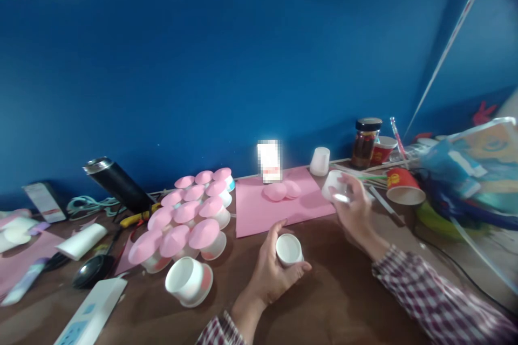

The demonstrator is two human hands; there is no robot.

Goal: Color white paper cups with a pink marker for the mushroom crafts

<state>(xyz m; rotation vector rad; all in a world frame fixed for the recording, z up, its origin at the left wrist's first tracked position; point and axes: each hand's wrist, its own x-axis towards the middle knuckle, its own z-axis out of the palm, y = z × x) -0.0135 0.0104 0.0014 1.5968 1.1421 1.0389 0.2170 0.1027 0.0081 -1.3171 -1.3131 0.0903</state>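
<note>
My left hand [269, 269] is wrapped round a small white cup [288, 250], its open mouth facing me. In my right hand [358, 210] is another white cup [332, 183], gripped by the fingers and tilted above the table. Pink paper [249, 207] lies just beyond both hands, with a few round pink discs [277, 192] on it. To the left stand rows of white cups [216, 245] topped with pink discs [204, 233]. In front of them is a white cup [184, 277] without a disc, standing on a wider white base [204, 291].
A white cup [321, 161] stands upside down by the blue wall. At right are a dark jar [366, 145], a red paper cup [399, 183] on its side and plastic bags [469, 172]. At left lie a black flask [119, 183], a black ladle-like object [94, 269] and a power strip [91, 312].
</note>
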